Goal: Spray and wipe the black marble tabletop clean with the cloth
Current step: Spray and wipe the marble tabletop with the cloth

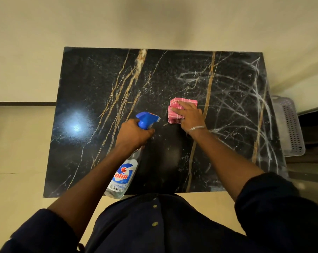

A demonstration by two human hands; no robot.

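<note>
Presently: wiping step. Right hand (188,115) lay flat, pressing the folded pink checked cloth (174,111) mid-way on the black gold-veined marble tabletop (92,84). Left hand (133,134) gripped the clear blue-nozzled spray bottle (125,172). Next, presumably: carry cloth rightward over the white streaks (246,99).

Pale perforated plastic basket (289,125) at far right, beige floor (17,152), dark strip (23,103) at left

The cloth (180,110) lies mid-tabletop (92,84), spray bottle (129,161) to its left, basket (289,125) beyond the right edge.
</note>
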